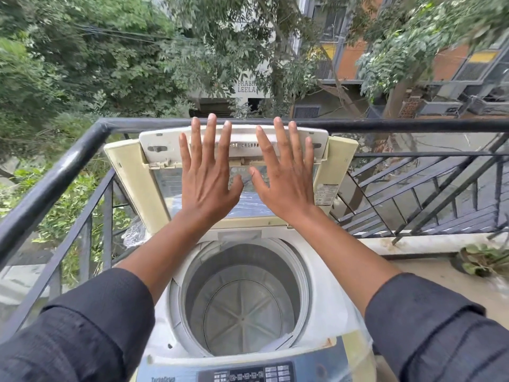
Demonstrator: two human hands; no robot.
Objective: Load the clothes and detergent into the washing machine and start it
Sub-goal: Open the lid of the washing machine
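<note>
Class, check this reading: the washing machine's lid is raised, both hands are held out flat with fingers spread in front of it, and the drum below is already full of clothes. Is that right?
One detail is wrong. The head view shows the drum empty, its bare base visible, with no clothes in it. The rest holds: the lid is raised, and the left hand and right hand are held out flat, fingers spread, in front of it.

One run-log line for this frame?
lid up | drum holds no clothes | left hand open | right hand open | loading not begun
</note>
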